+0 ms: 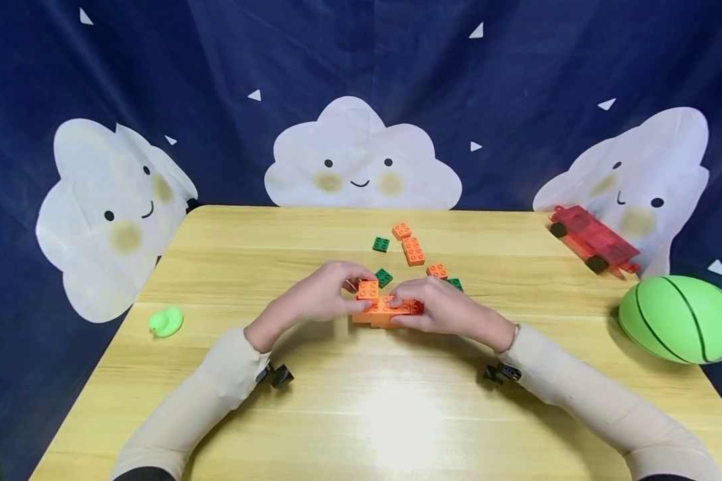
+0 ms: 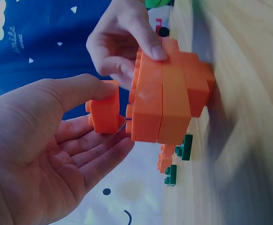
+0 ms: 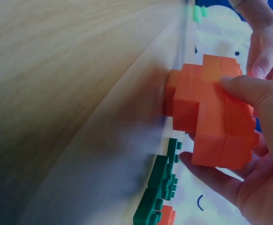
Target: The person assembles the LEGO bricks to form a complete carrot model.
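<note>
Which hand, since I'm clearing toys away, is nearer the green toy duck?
Left. The left hand, pinching a four-stud orange brick, is to the right of the green toy duck; the right hand, gripping the orange brick stack, is farther right.

A hand could slide over the table [image 1: 337,407] between the arms [image 1: 198,394], or between the duck [image 1: 167,322] and the left hand [image 1: 321,290]. Past the right hand [image 1: 438,304], loose bricks [image 1: 413,251] block the way. Farther right, the ball [image 1: 680,321] and car [image 1: 595,238] do.
</note>
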Tool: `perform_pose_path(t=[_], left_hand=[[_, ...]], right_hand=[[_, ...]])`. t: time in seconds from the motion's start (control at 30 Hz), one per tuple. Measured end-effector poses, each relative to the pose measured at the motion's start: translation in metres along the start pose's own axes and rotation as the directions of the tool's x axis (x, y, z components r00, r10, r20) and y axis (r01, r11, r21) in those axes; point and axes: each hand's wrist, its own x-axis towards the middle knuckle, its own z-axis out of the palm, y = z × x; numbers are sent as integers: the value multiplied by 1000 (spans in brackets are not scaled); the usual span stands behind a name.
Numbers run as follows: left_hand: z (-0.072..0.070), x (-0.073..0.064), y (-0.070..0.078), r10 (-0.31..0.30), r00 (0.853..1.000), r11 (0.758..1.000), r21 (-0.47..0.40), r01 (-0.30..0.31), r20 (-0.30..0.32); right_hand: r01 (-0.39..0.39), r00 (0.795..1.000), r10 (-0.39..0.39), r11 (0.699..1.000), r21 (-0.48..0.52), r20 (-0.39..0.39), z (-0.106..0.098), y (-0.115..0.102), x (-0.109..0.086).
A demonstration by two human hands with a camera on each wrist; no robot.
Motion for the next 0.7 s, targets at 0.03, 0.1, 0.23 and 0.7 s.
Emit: perform_pose_path(t=[0.03, 0.1, 0.23, 0.7], left_hand=[[1, -1, 1, 1, 1000, 1000, 10, -1, 2], [2, -2, 2, -2, 1000, 1000, 17, 2, 7], [5, -4, 3, 5, 1000, 1000, 19, -6, 16], [6, -3, 1, 47, 999, 999, -1, -47, 16]], right_hand=[[0, 1000, 0, 1000, -3, 2, 0, 0, 0], [-3, 1000, 3, 1000, -5, 6, 1, 0, 0], [-19, 1000, 19, 1000, -5, 9, 1, 0, 0], [-28, 999, 26, 998, 51, 28, 4, 2, -1]])
